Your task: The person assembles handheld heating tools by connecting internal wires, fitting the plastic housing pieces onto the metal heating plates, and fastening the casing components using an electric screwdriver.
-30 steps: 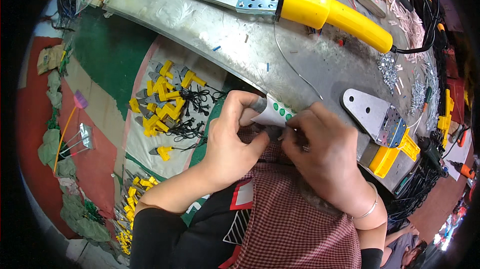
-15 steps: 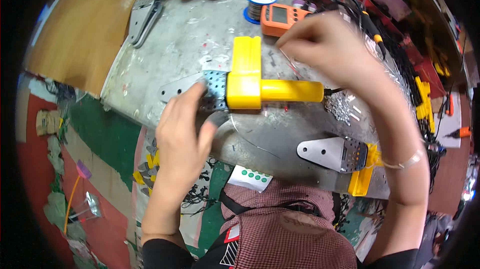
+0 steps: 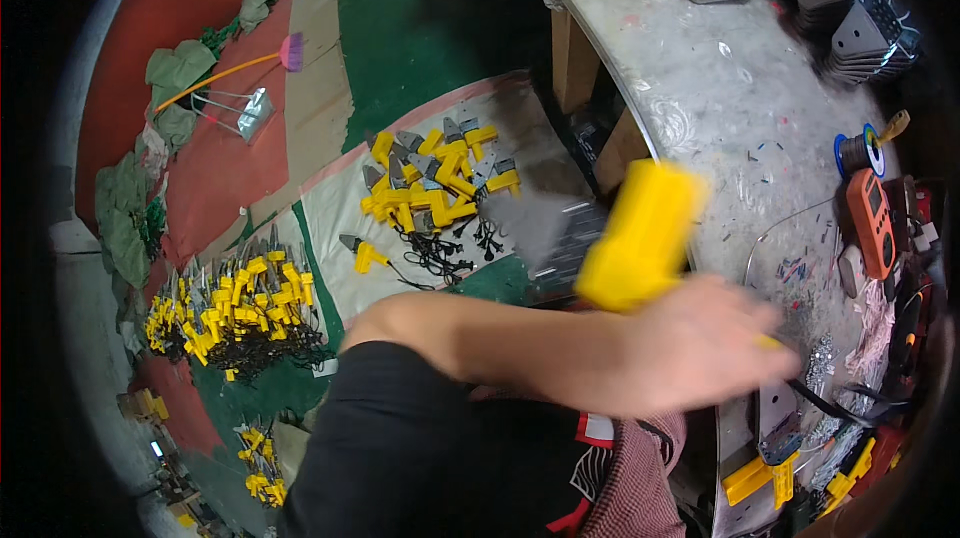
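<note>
My left hand (image 3: 700, 348), smeared by motion, is closed round the handle of a yellow pipe-welding iron (image 3: 645, 238). The iron is off the table, beyond the table's left edge in the picture, its pointed grey metal plate (image 3: 540, 233) toward the floor pile. A black cord (image 3: 825, 403) shows to the right of my hand. A second yellow iron (image 3: 765, 478) lies at the table's near end, below my hand. My right hand is out of the picture.
Many similar irons form a pile (image 3: 440, 188) on a pale floor sheet, with a denser group (image 3: 240, 308) to its left. On the metal table (image 3: 690, 88) are stacked grey plates (image 3: 865, 33), a solder spool (image 3: 858, 153) and an orange multimeter (image 3: 872, 223). A broom (image 3: 290, 53) lies farther off.
The view has swung left toward the floor piles. My left hand has gone from the iron's metal plate to its handle, and the iron has left the tabletop. My right hand has left the picture.
</note>
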Demonstrator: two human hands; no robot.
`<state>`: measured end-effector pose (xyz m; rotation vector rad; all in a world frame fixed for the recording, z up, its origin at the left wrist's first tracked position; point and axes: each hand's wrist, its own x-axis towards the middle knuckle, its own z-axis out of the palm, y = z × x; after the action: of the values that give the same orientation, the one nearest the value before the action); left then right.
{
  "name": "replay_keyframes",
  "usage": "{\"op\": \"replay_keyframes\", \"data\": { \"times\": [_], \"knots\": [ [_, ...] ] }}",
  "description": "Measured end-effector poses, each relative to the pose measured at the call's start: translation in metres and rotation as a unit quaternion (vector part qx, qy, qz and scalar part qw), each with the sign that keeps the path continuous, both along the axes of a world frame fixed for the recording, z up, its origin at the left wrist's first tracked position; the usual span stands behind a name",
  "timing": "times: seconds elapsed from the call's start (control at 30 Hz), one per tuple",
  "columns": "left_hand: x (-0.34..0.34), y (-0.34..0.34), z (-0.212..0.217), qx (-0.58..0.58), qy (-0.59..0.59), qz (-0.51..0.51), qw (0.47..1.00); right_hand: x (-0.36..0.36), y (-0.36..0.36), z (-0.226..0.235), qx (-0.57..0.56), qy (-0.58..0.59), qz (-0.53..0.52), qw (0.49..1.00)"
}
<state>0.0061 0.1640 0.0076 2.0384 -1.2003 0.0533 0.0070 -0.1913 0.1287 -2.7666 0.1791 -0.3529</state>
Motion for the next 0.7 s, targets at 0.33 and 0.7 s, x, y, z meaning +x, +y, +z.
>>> {"op": "replay_keyframes", "data": {
  "times": [0.33,0.7],
  "knots": [
    [-0.006,0.258,-0.306,0.575,0.160,0.202,0.777,-0.033,0.127,-0.004,-0.019,0.102,0.189,0.976],
    [0.051,0.009,0.005,0.269,0.444,-0.237,0.821,-0.198,0.037,-0.047,0.026,-0.079,-0.058,0.995]
  ]
}}
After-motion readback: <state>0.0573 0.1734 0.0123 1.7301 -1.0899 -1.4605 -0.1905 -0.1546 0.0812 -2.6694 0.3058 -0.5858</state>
